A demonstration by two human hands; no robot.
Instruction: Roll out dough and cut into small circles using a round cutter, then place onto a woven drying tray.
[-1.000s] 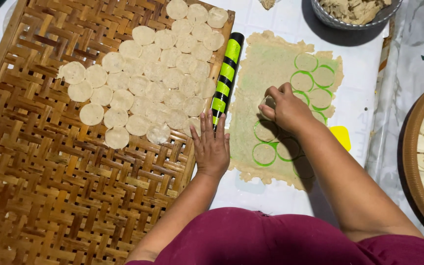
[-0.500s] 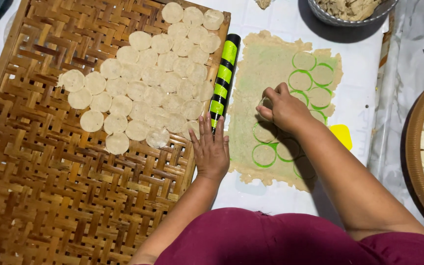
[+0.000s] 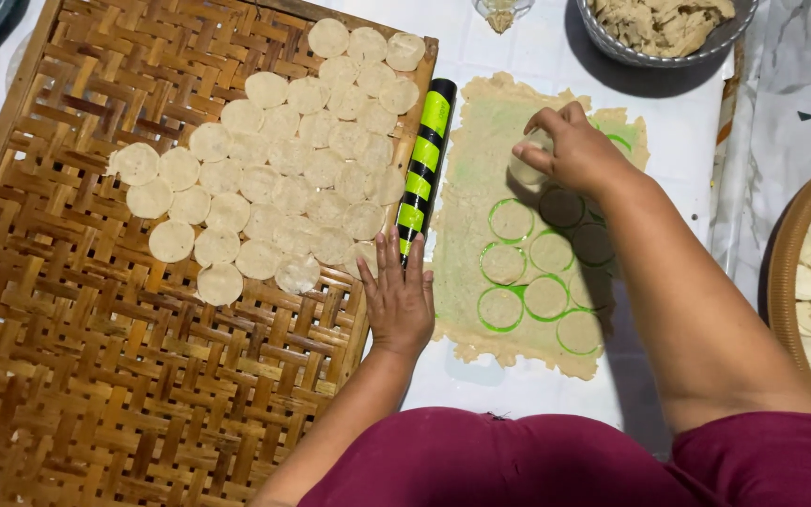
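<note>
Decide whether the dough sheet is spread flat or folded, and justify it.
Spread flat: the dough sheet lies in one layer beside the rolling pin, with round cuts showing across it.

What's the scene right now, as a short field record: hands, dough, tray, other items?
left hand: flat, palm down at the woven tray edge
right hand: gripping a round cutter on the dough sheet
dough sheet: several circles cut, green showing beneath
tray: dough rounds overlapping
rolling pin: green and black, between tray and sheet
bowl: dough scraps

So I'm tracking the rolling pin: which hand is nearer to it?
Left. The left hand lies flat with its fingertips at the lower end of the rolling pin; the right hand is off to its right, over the dough sheet.
</note>
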